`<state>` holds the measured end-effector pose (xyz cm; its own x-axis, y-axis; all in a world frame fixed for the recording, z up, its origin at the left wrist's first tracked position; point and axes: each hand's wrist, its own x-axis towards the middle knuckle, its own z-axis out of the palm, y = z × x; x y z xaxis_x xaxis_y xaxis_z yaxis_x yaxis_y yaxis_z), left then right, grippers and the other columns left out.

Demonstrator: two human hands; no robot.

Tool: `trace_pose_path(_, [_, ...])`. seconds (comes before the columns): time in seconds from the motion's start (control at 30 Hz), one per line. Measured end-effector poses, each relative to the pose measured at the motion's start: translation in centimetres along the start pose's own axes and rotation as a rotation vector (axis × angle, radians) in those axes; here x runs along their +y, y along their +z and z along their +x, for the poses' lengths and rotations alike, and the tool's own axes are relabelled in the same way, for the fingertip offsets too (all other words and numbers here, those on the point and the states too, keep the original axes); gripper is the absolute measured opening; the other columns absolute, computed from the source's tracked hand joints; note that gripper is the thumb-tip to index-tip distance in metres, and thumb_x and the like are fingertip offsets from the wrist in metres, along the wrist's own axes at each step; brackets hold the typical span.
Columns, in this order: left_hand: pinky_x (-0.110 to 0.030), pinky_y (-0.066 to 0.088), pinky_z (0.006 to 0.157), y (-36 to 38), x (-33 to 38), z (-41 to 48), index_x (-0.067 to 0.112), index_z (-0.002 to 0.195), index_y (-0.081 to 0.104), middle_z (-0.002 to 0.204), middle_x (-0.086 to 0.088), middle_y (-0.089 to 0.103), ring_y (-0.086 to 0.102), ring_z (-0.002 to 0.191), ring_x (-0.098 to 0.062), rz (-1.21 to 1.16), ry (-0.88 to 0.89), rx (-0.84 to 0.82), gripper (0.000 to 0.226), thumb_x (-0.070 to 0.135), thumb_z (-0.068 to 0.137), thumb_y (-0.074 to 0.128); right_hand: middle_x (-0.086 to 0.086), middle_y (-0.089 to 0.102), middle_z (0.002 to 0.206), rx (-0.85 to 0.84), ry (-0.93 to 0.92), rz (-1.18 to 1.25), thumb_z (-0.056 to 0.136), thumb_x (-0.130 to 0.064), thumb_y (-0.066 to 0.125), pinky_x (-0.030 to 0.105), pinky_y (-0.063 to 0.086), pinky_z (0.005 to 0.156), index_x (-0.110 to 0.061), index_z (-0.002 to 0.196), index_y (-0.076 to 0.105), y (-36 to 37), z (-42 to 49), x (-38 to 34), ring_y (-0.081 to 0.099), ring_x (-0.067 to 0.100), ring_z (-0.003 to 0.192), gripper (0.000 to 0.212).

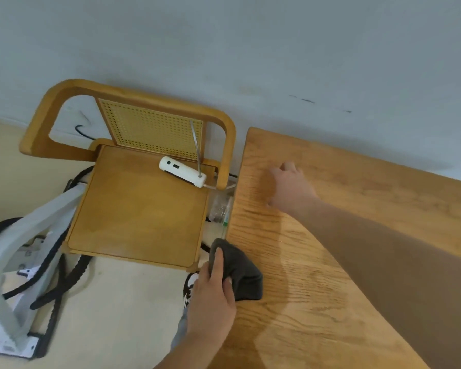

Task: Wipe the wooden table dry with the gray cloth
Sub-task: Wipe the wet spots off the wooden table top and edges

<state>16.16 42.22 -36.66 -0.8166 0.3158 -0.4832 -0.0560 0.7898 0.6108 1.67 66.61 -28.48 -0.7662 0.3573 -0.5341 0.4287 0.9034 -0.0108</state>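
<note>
I can read no text, brand or number anywhere. The white device (pixel 183 171) on the chair (pixel 139 209) shows only dark marks, too blurred to make out.

A plain pale grey wall (pixel 224 43) with a few dark scuffs fills the upper half, meeting a cream floor (pixel 123 315). A wooden chair (pixel 141 203) with a cane-panel back stands against the wall, a white device (pixel 183 171) lying on its seat. White frame parts and black straps (pixel 24 275) clutter the floor to its left.
</note>
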Motion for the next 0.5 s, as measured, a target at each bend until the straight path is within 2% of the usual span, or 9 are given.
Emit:
trace_pose_path(0.1, [-0.034, 0.056, 0.096, -1.0, 1.0, 1.5, 0.038, 0.161, -0.009, 0.153, 0.001, 0.036, 0.054, 0.121, -0.019, 0.039, -0.023, -0.052, 0.073, 0.034, 0.107, 0.039, 0.008, 0.036, 0.145, -0.002, 0.035, 0.045, 0.077, -0.027, 0.091, 0.049, 0.056, 0.088, -0.029, 0.151, 0.041, -0.5, 1.5, -0.1, 0.037, 0.032, 0.136, 0.09])
trace_pose_path(0.23, [-0.032, 0.053, 0.096, -3.7, 4.5, 8.7, 0.04, 0.162, -0.002, 0.157, -0.001, 0.038, 0.055, 0.122, -0.021, -0.037, 0.041, -0.105, 0.07, 0.03, 0.108, 0.042, 0.01, 0.034, 0.151, 0.004, 0.071, 0.083, 0.074, -0.018, 0.092, 0.05, 0.055, 0.089, -0.031, 0.157, 0.035, 0.2, 2.6, -0.2, 0.037, 0.034, 0.138, 0.101])
trace_pose_path(0.3, [-0.036, 0.052, 0.1, -4.9, 6.6, 13.4, 0.04, 0.163, 0.003, 0.159, -0.002, 0.037, 0.056, 0.122, -0.024, -0.095, 0.066, -0.133, 0.069, 0.027, 0.108, 0.043, 0.011, 0.032, 0.152, 0.001, 0.085, 0.075, 0.077, -0.014, 0.089, 0.052, 0.055, 0.09, -0.031, 0.157, 0.034, 0.2, 2.8, 0.0, 0.035, 0.035, 0.14, 0.099])
trace_pose_path(0.37, [-0.037, 0.047, 0.108, -5.9, 8.3, 16.8, 0.039, 0.163, 0.006, 0.163, -0.001, 0.032, 0.05, 0.132, -0.024, -0.161, 0.064, -0.174, 0.068, 0.025, 0.108, 0.043, 0.011, 0.03, 0.154, 0.022, 0.097, 0.069, 0.087, -0.001, 0.074, 0.05, 0.054, 0.091, -0.032, 0.158, 0.033, 0.3, 3.1, 0.2, 0.033, 0.035, 0.14, 0.088])
trace_pose_path(0.43, [-0.033, 0.039, 0.115, -6.1, 8.8, 18.3, 0.041, 0.163, 0.008, 0.166, 0.001, 0.027, 0.039, 0.144, -0.022, -0.194, 0.078, -0.179, 0.068, 0.024, 0.108, 0.044, 0.011, 0.029, 0.155, 0.045, 0.11, 0.07, 0.091, 0.007, 0.063, 0.048, 0.055, 0.093, -0.034, 0.158, 0.033, 0.3, 3.3, 0.2, 0.032, 0.035, 0.14, 0.084])
trace_pose_path(0.5, [-0.025, 0.036, 0.11, -5.9, 8.4, 17.3, 0.044, 0.162, 0.007, 0.168, 0.002, 0.021, 0.037, 0.146, -0.021, -0.205, 0.11, -0.165, 0.069, 0.026, 0.108, 0.046, 0.01, 0.029, 0.154, 0.046, 0.127, 0.075, 0.089, 0.008, 0.064, 0.048, 0.055, 0.093, -0.034, 0.157, 0.036, 0.3, 3.3, 0.2, 0.032, 0.035, 0.14, 0.085])
